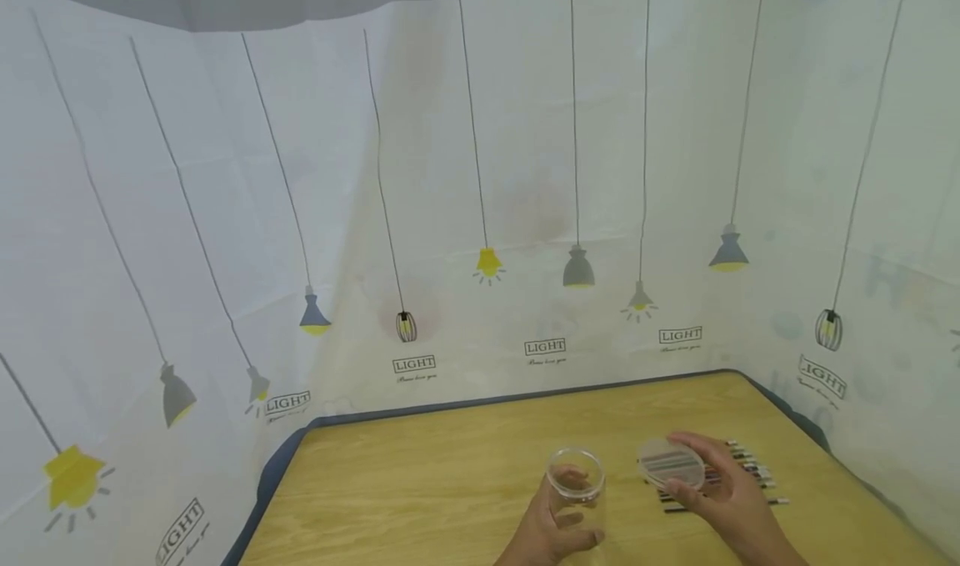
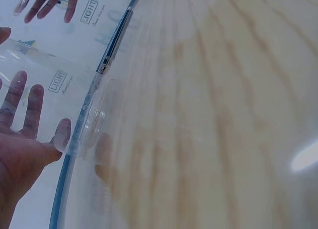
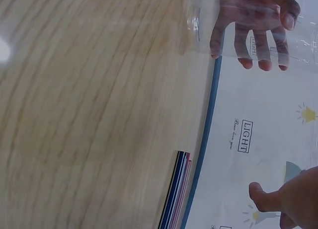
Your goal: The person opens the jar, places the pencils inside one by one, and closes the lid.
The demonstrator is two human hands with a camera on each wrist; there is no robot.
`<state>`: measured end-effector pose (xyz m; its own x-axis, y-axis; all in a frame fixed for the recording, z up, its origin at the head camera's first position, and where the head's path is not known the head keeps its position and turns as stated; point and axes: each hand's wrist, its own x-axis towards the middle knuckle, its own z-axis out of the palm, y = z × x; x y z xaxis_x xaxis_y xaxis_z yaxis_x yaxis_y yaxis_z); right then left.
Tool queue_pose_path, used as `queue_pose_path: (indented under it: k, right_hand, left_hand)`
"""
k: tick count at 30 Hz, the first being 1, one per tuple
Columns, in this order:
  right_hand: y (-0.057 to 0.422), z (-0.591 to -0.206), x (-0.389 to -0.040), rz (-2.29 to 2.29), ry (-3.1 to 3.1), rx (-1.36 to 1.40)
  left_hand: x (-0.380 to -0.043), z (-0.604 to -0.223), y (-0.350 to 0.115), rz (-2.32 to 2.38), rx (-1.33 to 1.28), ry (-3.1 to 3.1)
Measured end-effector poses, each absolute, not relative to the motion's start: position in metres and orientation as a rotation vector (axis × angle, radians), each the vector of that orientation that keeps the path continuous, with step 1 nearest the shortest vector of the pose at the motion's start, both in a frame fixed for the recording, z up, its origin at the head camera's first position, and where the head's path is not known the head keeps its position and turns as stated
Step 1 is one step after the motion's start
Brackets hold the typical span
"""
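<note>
In the head view my left hand [image 1: 547,520] grips a clear, open-topped plastic jar [image 1: 587,503] around its side. The jar stands upright, and nothing shows inside it. In the left wrist view the jar's clear bottom [image 2: 94,119] is close to the table; whether it touches cannot be told. To the right, my right hand [image 1: 735,499] holds a round, see-through lid [image 1: 670,464] by its edge, between thumb and fingers. The lid is apart from the jar. Behind and below the right hand lie several thin pencils or pens [image 1: 750,468], partly covered by hand and lid.
A light wood-grain table [image 1: 420,474] stretches out under both hands. White cloth [image 1: 510,166] printed with hanging lamps surrounds it at the back and sides. Dark blue edging [image 1: 465,403] runs along the table's far side.
</note>
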<state>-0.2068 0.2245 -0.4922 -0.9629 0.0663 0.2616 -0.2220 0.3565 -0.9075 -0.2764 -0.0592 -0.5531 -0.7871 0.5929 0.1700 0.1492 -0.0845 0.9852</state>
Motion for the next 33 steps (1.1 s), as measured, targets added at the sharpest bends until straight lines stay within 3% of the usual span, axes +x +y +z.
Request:
queue_pose_path:
  k: [33]
  right_hand:
    - [0.298,-0.524,-0.190,1.457,-2.511,-0.073]
  left_hand:
    - [-0.273,-0.555,-0.058,1.908,0.847,1.955]
